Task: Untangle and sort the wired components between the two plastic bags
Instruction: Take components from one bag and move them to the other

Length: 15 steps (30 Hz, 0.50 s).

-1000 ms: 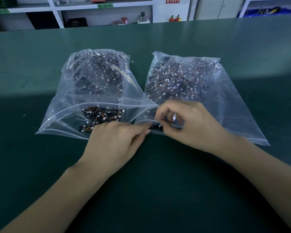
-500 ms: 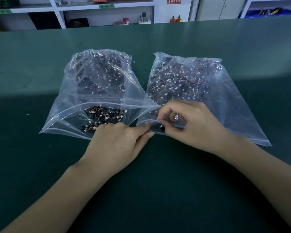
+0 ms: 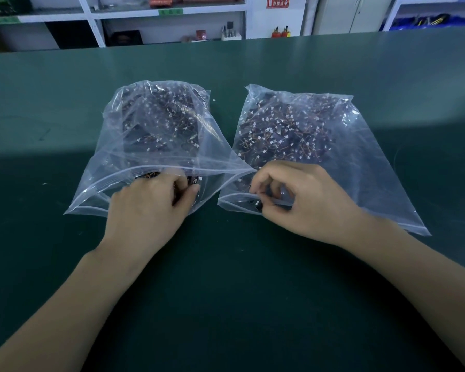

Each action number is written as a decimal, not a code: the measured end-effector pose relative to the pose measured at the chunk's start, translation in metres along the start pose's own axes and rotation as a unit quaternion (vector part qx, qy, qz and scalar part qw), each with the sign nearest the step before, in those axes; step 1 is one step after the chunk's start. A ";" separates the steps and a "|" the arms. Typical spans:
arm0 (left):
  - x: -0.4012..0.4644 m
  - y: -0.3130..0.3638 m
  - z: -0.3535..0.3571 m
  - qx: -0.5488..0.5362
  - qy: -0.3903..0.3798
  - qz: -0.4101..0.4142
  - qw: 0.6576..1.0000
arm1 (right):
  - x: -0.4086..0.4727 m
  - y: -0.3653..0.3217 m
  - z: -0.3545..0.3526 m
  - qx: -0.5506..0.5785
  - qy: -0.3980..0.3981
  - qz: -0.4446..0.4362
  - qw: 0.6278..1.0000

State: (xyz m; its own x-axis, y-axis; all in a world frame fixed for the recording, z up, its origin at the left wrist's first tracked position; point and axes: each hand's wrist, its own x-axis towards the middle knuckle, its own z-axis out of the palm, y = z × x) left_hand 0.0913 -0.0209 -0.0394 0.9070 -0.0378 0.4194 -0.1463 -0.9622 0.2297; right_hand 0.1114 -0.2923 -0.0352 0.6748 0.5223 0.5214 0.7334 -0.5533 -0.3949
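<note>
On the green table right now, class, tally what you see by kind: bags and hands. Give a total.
Clear plastic bags: 2, the left bag and the right bag
Hands: 2, the left hand and the right hand
Total: 4

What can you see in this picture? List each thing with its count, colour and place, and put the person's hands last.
Plastic bags: two, clear, side by side mid-table; left bag, right bag.
Wired components: many, dark with white connectors and orange-brown wires, inside both bags.
Table: one, dark green, under everything.
Shelves: white, along the far wall.
Sign: one, red, on the far wall.
Hands: two; left hand reaches into the left bag's mouth, right hand pinches a small dark component at the right bag's mouth.
</note>
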 end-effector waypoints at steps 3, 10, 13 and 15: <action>0.002 -0.001 -0.004 0.006 0.026 0.021 0.999 | -0.001 -0.001 0.000 -0.002 -0.011 0.006 1.000; 0.002 0.000 -0.001 -0.032 0.042 0.071 0.996 | -0.001 -0.003 0.001 -0.012 -0.026 0.016 0.999; 0.005 -0.002 -0.001 -0.041 0.057 0.075 0.995 | -0.001 -0.004 0.000 -0.020 -0.030 0.015 0.999; 0.005 -0.001 -0.002 -0.054 0.075 0.091 0.992 | -0.001 -0.005 0.000 -0.027 -0.032 0.015 0.999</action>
State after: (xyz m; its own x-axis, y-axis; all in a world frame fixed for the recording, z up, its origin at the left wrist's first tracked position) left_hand 0.0953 -0.0194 -0.0362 0.7939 -0.1589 0.5869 -0.3507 -0.9081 0.2286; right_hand 0.1072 -0.2904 -0.0337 0.7018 0.5444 0.4595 0.7083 -0.6023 -0.3681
